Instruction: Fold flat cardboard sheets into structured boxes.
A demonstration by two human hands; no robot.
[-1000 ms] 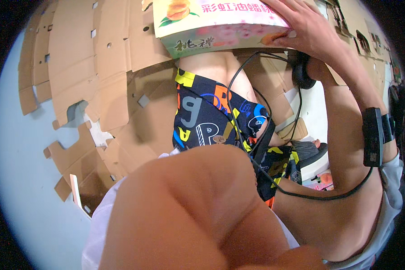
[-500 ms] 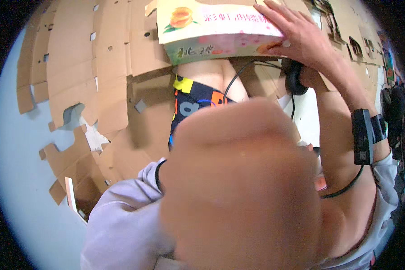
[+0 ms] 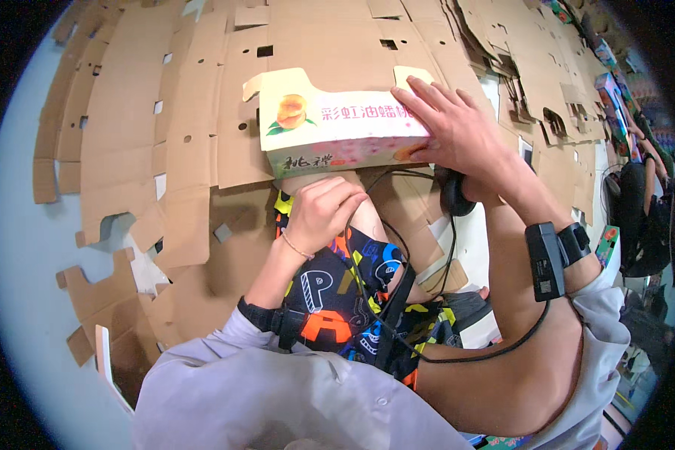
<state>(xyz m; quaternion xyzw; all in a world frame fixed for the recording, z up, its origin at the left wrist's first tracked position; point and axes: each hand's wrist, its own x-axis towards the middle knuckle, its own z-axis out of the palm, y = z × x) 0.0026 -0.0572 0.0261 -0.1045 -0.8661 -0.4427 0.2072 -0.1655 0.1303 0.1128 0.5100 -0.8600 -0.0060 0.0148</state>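
oblong yellow-and-pink cardboard box point(image 3: 345, 129) sits mid-scene | right hand point(image 3: 461, 133) spread wide over its right end | left hand point(image 3: 324, 213) just dropped from up close, curled at its near side, can't tell if holding anything | so both hands are box-side now

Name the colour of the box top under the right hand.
The box top is mostly pale yellow, clearest in the head view.

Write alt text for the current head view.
A bare right hand lies spread over the right end of a peach-printed carton. The left hand, curled, is on the near side of it, close to patterned shorts; flattened cardboard spreads all around.
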